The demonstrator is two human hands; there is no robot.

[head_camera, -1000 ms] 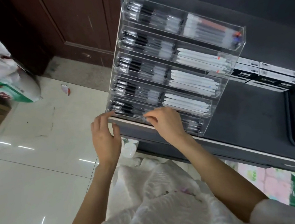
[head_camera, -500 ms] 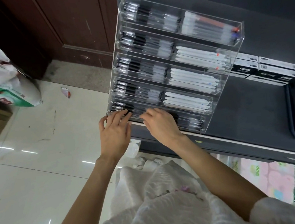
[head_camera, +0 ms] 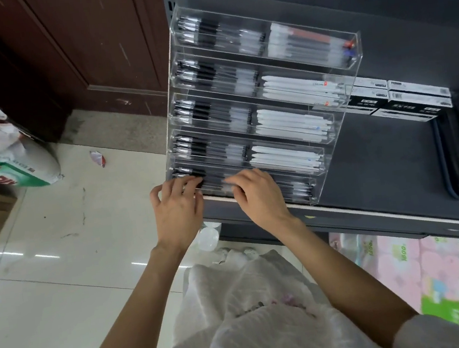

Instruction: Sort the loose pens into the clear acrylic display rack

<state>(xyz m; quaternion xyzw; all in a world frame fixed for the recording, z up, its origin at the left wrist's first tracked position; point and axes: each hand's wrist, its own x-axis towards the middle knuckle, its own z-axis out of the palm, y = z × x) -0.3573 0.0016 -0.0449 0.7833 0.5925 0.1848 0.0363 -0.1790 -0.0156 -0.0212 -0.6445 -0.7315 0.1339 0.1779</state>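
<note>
Both hands at the lowest tier (head_camera: 296, 192) of the clear acrylic display rack (head_camera: 261, 113), which stands stepped on the front edge of a dark shelf (head_camera: 388, 173). Left hand (head_camera: 179, 205) with fingers loosely spread and laid forward over the tier's near end, fingertips (head_camera: 192, 181) touching the black-capped pens (head_camera: 194, 173) there, probably to square the pen ends against the side wall; no pen plainly pinched. Right hand (head_camera: 256, 190) just beside it, fingers curled down into the same tier, likely pressing or nudging the pens flat; whether anything is actually gripped under those fingers cannot be told, since the knuckles hide it. More dark pens (head_camera: 296, 189) lying lengthwise in the tier beyond the right hand, toward its little-finger side. Above and beyond both hands, four further tiers, each split in two: dark clipped pens over the left hand's side, white pens (head_camera: 291, 122) over the right hand's side, evidently grouped by kind so each sort shows through the front wall. Red-tipped and blue-tipped pens (head_camera: 348, 48) in the farthest tier, well apart from either hand. Further out past the right hand, black-and-white boxes (head_camera: 403, 99) on the shelf. Rack nearly full, so probably late in the sorting, with only tidying of the lowest tier left.
</note>
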